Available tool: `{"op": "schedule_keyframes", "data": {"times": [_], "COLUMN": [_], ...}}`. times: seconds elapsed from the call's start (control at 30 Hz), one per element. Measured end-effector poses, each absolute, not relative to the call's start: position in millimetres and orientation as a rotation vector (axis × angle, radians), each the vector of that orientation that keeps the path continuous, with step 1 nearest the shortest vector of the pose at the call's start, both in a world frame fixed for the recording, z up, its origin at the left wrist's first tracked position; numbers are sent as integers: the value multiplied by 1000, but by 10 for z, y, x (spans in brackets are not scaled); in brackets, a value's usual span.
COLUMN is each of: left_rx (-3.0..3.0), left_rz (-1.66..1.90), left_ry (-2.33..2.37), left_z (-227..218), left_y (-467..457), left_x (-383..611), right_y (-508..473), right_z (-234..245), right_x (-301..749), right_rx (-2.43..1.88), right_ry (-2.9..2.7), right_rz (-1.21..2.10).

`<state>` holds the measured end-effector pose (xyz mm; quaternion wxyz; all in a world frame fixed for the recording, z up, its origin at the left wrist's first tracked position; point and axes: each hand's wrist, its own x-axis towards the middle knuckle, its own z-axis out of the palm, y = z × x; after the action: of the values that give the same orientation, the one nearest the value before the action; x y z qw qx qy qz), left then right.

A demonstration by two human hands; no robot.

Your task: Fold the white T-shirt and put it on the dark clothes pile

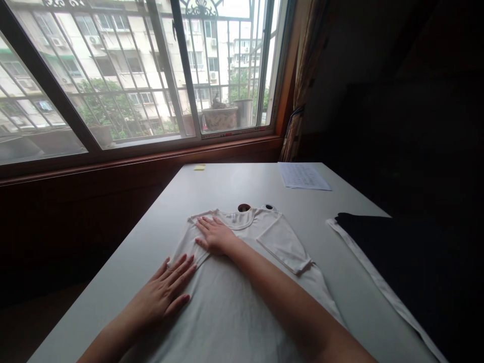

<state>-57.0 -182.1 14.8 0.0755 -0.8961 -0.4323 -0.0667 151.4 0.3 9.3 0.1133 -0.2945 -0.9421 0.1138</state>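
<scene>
Both hands lie flat on the white T-shirt [234, 302], which is spread on the near half of the table [234, 181], collar at the far end. The left hand [170, 290], fingers spread, presses the shirt's left edge. The right hand [215, 234], fingers slightly apart, presses just near of the collar. Neither pinches cloth. Smoothing this left side likely goes best with even palm pressure, so nothing bunches. 1 sleeve [283, 242] lies folded inward on the right.
</scene>
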Motion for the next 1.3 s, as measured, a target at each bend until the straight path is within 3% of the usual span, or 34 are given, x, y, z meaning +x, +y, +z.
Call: {"op": "schedule_keyframes", "data": {"times": [0.33, 0.77, 1.03, 1.3], "left_rx": [-2673, -2474, -2440, -2371], "left_rz": [-216, -291, -742, -721], "left_ry": [-1375, -1747, -1711, -1789], "left_z": [338, -149, -6, 75], "left_y": [-2091, -1564, -1658, -1645], "left_x": [-605, -1226, -1140, -915], "right_y": [6, 16, 12, 17], "right_z": [82, 66, 68, 63], "right_x": [1508, 1524, 1527, 1524], "right_rx": [-866, -867, -869, -877], "right_ry": [-2773, -2760, -2754, -2758], "right_rz": [340, 357, 365, 365]}}
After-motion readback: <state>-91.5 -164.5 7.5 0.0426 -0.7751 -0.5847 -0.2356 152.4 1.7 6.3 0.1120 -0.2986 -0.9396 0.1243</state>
